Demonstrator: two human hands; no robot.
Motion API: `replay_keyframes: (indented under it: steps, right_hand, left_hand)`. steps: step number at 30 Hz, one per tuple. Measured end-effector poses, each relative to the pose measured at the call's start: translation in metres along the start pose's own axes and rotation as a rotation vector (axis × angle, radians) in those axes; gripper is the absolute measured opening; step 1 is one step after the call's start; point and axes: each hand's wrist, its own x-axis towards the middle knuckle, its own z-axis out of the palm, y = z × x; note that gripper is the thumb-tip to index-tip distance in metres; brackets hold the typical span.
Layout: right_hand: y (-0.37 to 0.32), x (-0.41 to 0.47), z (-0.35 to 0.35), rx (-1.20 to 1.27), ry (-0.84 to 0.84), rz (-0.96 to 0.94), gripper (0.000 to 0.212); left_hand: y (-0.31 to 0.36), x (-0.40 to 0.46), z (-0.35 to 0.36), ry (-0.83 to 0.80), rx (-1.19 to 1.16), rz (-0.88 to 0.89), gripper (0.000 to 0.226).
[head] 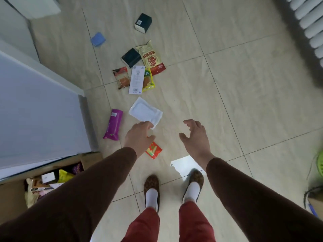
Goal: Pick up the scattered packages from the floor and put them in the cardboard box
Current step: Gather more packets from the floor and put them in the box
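Observation:
Several packages lie scattered on the tiled floor. My left hand (139,135) reaches down with its fingertips at the near corner of a flat white pouch (145,110); finger and thumb are apart. My right hand (195,135) hovers open with spread fingers and holds nothing. A small red and yellow packet (153,150) lies just below my left hand, and a purple pack (113,124) lies to its left. Farther off are a long white box (137,79), a beige bag (149,55) and two dark boxes (131,57) (143,23). The cardboard box (10,198) at lower left holds several packages.
A white cabinet (35,110) stands on the left, beside the cardboard box. A white flat sheet (185,165) lies by my right foot. A blue item (97,39) lies far left. A radiator (311,23) is at top right, a green basket (320,165) at the right edge.

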Motion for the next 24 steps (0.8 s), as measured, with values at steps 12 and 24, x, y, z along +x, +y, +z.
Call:
replay_keyframes:
  steps: [12, 24]
  right_hand:
    - [0.013, 0.207, -0.122, -0.075, -0.12, -0.106, 0.047]
    - [-0.072, 0.382, -0.147, -0.206, -0.245, -0.265, 0.046]
  left_hand:
    - [0.122, 0.157, -0.019, 0.08, -0.125, -0.219, 0.037]
    - [0.138, 0.3, -0.08, 0.204, -0.265, -0.322, 0.048]
